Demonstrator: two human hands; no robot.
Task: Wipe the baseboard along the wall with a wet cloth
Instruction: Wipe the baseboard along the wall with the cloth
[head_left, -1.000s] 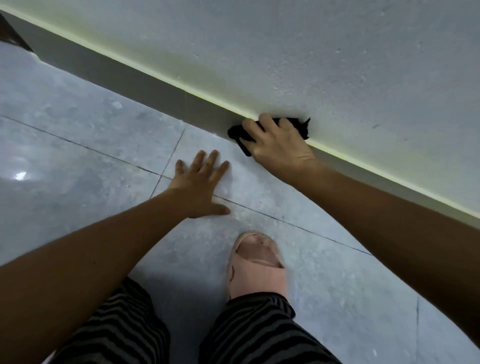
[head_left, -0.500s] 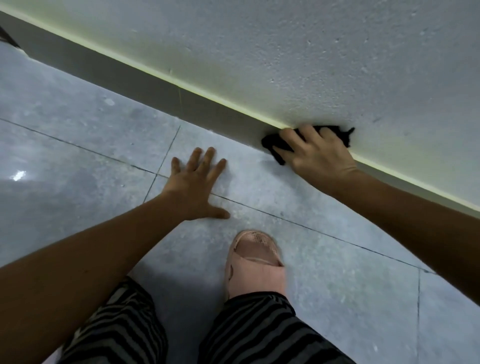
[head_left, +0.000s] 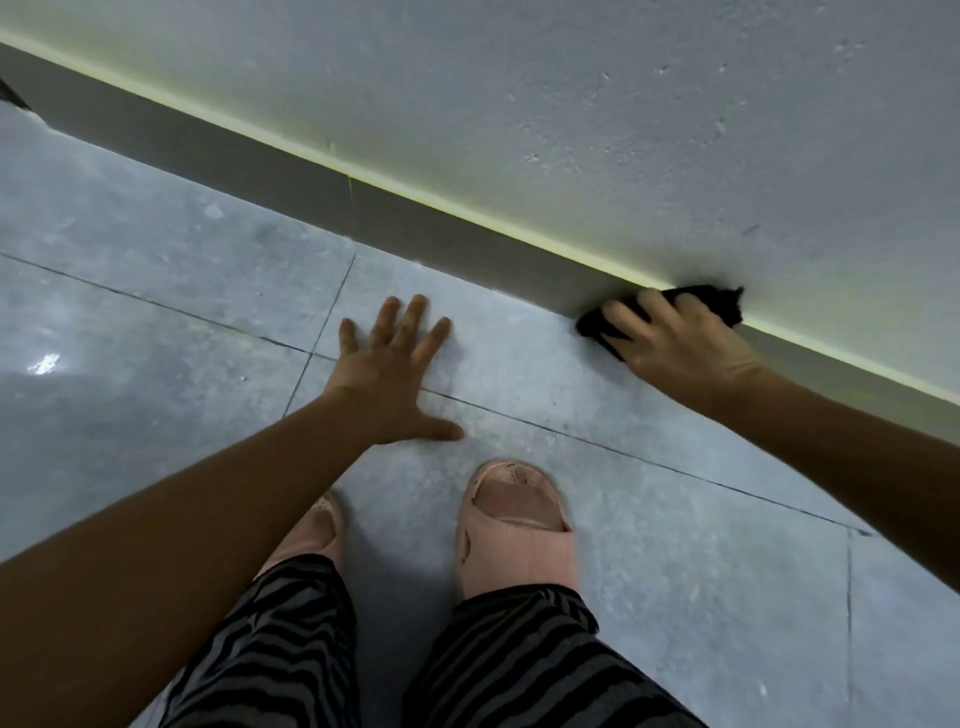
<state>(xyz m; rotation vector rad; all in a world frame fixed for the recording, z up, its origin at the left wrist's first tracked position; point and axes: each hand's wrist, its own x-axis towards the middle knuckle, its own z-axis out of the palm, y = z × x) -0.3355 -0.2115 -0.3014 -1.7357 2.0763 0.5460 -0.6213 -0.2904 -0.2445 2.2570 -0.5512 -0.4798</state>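
Note:
A grey baseboard (head_left: 415, 228) runs diagonally from upper left to lower right, below a textured pale wall (head_left: 571, 104). My right hand (head_left: 675, 343) presses a black cloth (head_left: 719, 304) against the baseboard at the right; the cloth shows on both sides of the fingers, its middle hidden under the hand. My left hand (head_left: 392, 374) lies flat on the grey floor tiles (head_left: 156, 291), fingers spread, holding nothing, about a forearm's length left of the cloth.
Two pink slippers (head_left: 514, 525) and striped trouser legs (head_left: 519, 660) are at the bottom centre, close to the wall. Tile joints cross the floor. A dark object (head_left: 10, 93) shows at the far left edge.
My right hand has slid the cloth to the right along the baseboard. The left hand stays planted on the floor. A second slipper has come into view.

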